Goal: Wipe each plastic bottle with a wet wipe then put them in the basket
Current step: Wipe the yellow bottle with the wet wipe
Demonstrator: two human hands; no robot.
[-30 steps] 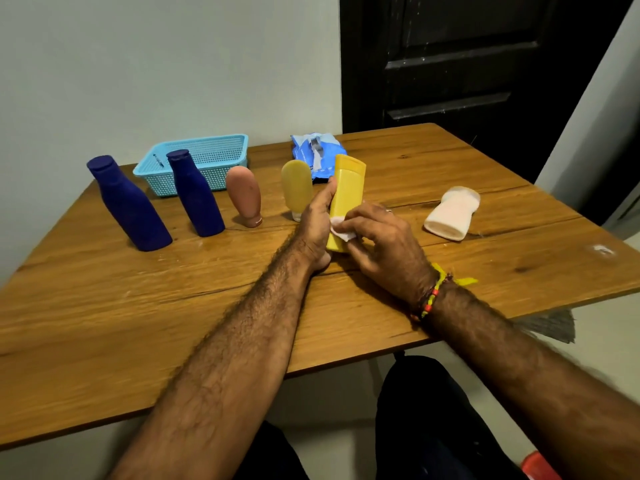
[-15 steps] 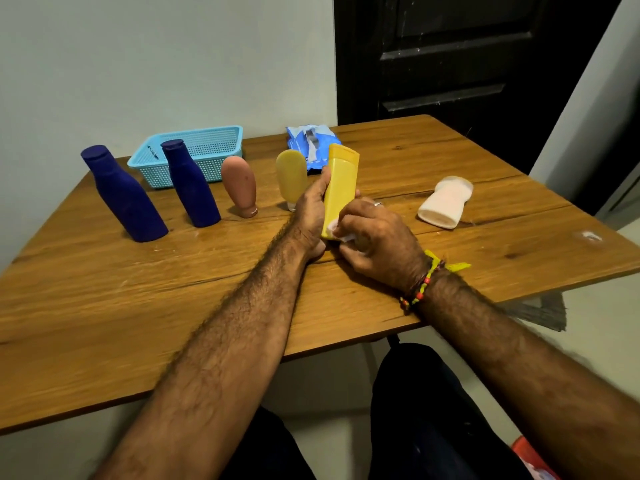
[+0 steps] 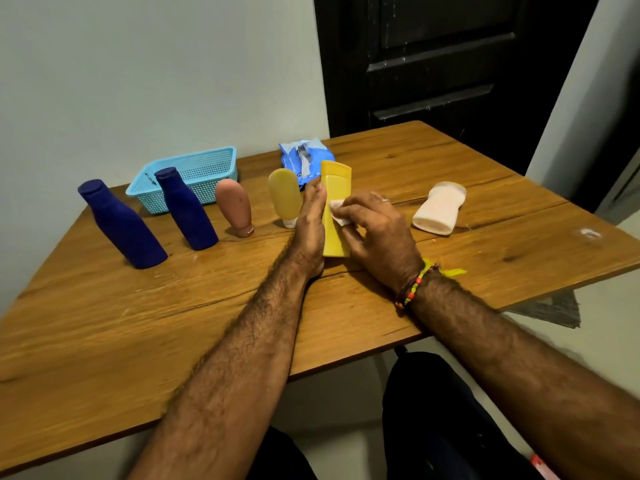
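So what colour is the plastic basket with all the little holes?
Light blue, the mesh plastic basket; it shows clearly in the head view.

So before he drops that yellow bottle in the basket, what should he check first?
1. Left hand holds the yellow bottle firmly: ok.
2. Wet wipe under the right hand touches the bottle: ok.
3. Every side wiped: cannot tell; the back is hidden.
4. Blue basket has room: ok, no bottle shows in it.
5. Path to the basket free: not ok; the second dark blue bottle and pink bottle stand in front.
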